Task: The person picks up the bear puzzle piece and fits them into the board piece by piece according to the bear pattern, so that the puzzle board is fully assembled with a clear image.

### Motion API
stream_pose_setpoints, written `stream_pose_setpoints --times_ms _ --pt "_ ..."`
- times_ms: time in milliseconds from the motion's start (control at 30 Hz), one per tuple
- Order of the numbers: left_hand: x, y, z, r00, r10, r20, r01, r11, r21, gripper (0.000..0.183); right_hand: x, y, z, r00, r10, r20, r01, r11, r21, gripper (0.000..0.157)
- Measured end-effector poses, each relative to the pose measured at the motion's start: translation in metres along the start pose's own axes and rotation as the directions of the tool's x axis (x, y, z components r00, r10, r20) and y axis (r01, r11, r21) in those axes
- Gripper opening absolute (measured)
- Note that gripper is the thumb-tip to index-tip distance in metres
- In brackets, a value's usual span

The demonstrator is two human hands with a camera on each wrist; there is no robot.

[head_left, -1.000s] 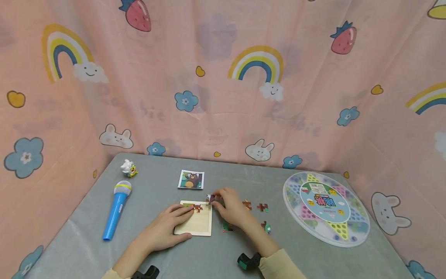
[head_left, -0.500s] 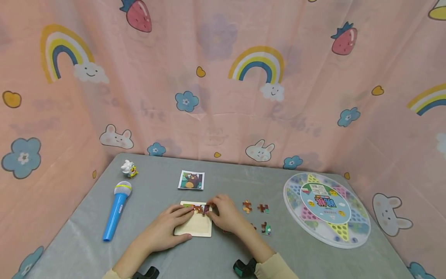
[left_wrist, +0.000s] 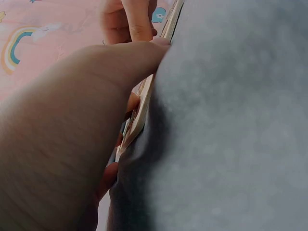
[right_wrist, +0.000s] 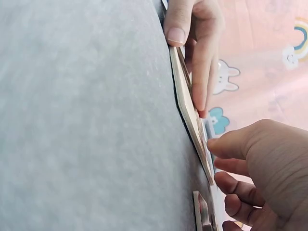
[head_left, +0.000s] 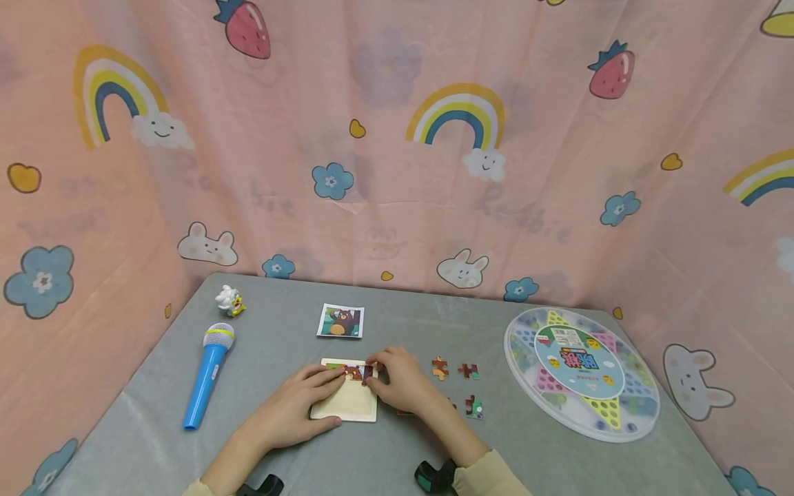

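A square wooden puzzle tray [head_left: 350,405] lies on the grey table, with jigsaw pieces [head_left: 353,373] along its far edge. My left hand [head_left: 296,408] rests on the tray's left side, fingers stretched over the pieces and thumb at the near rim. At the far right corner, my right hand [head_left: 402,382] pinches a dark jigsaw piece [head_left: 367,375] between thumb and index finger, beside the others. The right wrist view shows the right thumb [right_wrist: 226,144] close to the tray's edge [right_wrist: 185,98]. Fingers partly hide the pieces in both wrist views.
Loose jigsaw pieces [head_left: 469,371] lie right of the tray, some partly behind the right wrist. A bear picture card [head_left: 340,322] is beyond the tray. A blue microphone [head_left: 207,379] and small figurine [head_left: 230,300] stand left; a round board-game case [head_left: 579,372] lies right.
My right hand has brought the dark piece from above the tray's right rim down into its far right corner, and it now lies flatter. The left hand has stayed in place.
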State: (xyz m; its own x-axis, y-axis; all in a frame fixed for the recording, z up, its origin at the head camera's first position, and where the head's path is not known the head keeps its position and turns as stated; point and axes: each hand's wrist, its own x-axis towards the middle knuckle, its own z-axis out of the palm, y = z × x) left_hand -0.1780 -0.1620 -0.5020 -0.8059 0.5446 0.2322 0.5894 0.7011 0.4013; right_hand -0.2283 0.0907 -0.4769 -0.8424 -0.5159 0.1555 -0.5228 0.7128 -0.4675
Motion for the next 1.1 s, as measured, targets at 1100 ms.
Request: stream_pose_setpoints --times_ms 1100 --pt "-0.006 -0.014 -0.010 0.988 -0.154 0.024 0.156 0.982 -0.107 0.099 0.001 0.011 -0.018 0.999 0.000 -0.045 0.003 0.998 0.070 0.028"
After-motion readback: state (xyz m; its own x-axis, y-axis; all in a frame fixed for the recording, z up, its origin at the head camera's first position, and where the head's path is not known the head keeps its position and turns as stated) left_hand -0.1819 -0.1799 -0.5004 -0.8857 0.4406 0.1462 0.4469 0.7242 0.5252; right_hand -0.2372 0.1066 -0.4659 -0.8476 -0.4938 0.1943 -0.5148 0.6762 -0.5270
